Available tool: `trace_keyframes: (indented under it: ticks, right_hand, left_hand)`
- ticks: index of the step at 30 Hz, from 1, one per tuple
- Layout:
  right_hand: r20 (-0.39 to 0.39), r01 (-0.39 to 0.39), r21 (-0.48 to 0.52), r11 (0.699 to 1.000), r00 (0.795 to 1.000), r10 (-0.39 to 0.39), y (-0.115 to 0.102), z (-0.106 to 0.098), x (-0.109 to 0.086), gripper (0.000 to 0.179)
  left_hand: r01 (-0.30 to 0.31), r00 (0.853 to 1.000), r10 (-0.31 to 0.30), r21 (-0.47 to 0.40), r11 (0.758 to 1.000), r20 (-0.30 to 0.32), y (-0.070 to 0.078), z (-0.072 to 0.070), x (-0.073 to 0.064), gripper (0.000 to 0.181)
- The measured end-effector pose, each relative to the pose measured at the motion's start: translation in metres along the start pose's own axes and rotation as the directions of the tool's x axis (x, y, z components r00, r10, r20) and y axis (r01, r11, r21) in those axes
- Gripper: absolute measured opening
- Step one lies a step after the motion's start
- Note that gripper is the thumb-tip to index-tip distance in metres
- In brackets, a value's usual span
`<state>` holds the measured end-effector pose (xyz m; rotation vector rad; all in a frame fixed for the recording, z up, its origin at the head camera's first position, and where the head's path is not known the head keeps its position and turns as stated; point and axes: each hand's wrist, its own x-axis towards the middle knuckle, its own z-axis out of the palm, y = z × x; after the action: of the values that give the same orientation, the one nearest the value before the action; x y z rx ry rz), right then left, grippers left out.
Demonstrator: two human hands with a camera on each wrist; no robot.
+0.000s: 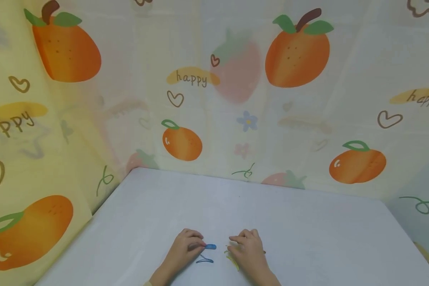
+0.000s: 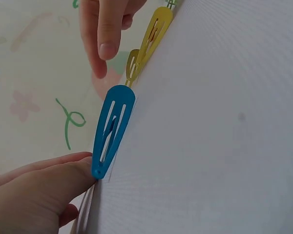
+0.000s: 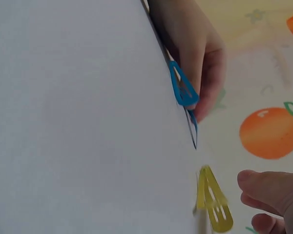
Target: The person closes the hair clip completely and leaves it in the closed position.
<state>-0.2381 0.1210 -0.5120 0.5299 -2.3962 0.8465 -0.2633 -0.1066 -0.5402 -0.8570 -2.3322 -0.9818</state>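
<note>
Work on a white table (image 1: 307,226): with the left hand (image 1: 184,250), pinching a blue clip (image 1: 210,246) by its narrow tip, bringing thumb and fingertip together on the end and pointing the broad, rounded end toward the right hand (image 1: 248,250). Just below, in the head view, lying on the tabletop on the near side of that grip: a second blue clip (image 1: 205,261), spreading into two thin arms and meeting in a point. With the right hand, gripping nothing: holding thumb and forefinger apart, hovering close beside a yellow clip (image 2: 161,22) and, in the right wrist view, leaving a visible gap between thumb and clip. Resting along the table between the two hands, with the broad end facing away from the blue clips: that same yellow clip, overlapping a smaller yellow piece (image 2: 129,66); unclear from these angles whether belonging to it or lying separate. Peeking in at the top edge of the left wrist view, beyond the yellow clip: a greenish piece (image 2: 172,3), too cropped for naming. Poking out past the right hand's outer side: a small brown tip (image 1: 265,252), mostly hiding behind the hand. Rising behind the table and at its left: a pale backdrop (image 1: 200,24), showing printed oranges (image 1: 182,143), faint strawberries (image 1: 237,73) and the word "happy".
</note>
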Motion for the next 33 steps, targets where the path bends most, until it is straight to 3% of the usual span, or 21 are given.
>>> trace_keyframes:
  ticks: [6, 17, 33]
  right_hand:
    - [-0.045, 0.009, -0.039, 0.999, 0.999, -0.01, 0.012, -0.008, -0.008, 0.021]
    - [0.039, -0.073, -0.031, 0.997, 0.996, 0.075, 0.017, -0.01, -0.014, 0.016]
    - [-0.054, 0.006, -0.045, 0.999, 0.999, -0.009, 0.021, -0.007, -0.014, 0.02]
  left_hand:
    - [0.03, 1.0, -0.03, -0.017, 0.999, 0.001, 0.0, -0.001, -0.001, 0.014]
    - [0.062, 0.998, -0.062, -0.026, 0.998, 0.014, 0.0, 0.0, -0.001, 0.016]
    - [0.052, 0.999, -0.052, -0.032, 0.998, 0.004, -0.002, 0.001, -0.002, 0.016]
